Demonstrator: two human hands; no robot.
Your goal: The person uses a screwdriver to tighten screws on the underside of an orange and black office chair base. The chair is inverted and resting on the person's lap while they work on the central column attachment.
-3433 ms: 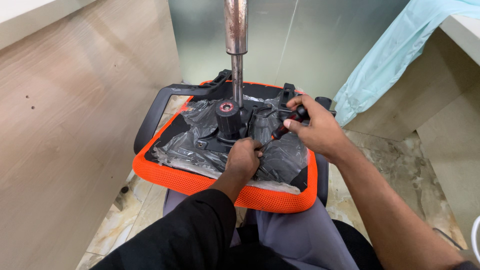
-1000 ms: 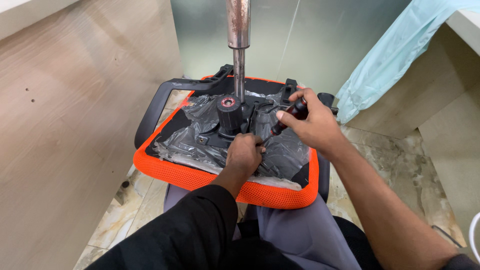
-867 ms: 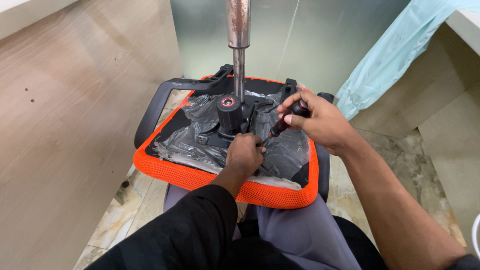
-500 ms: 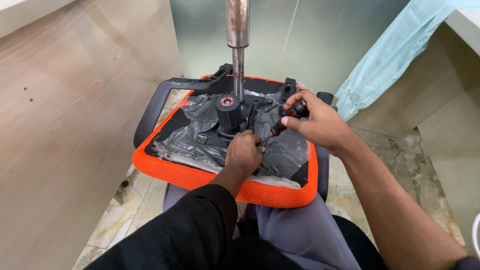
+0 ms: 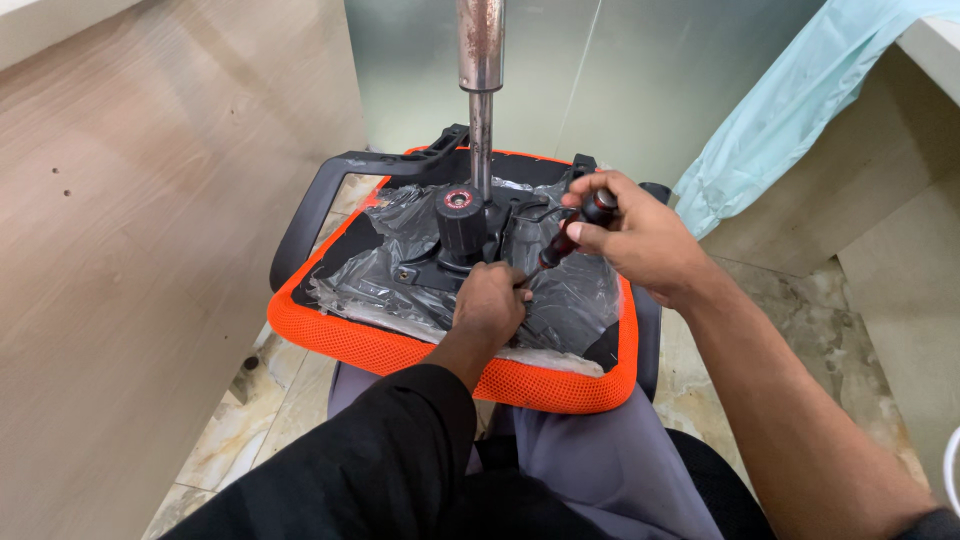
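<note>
On the upturned orange seat (image 5: 400, 350), the left hand (image 5: 490, 305) presses fingers curled just before the black mechanism (image 5: 465, 225), steadying the tip. Beyond, the right hand (image 5: 635, 235) grips the angled screwdriver (image 5: 568, 238), beside the gas cylinder (image 5: 481, 95).

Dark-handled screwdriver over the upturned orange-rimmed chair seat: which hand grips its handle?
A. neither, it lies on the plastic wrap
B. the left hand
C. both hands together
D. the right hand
D: the right hand wraps the dark-handled screwdriver, while the left hand rests fisted by its tip on the upturned orange-rimmed chair seat.
</note>
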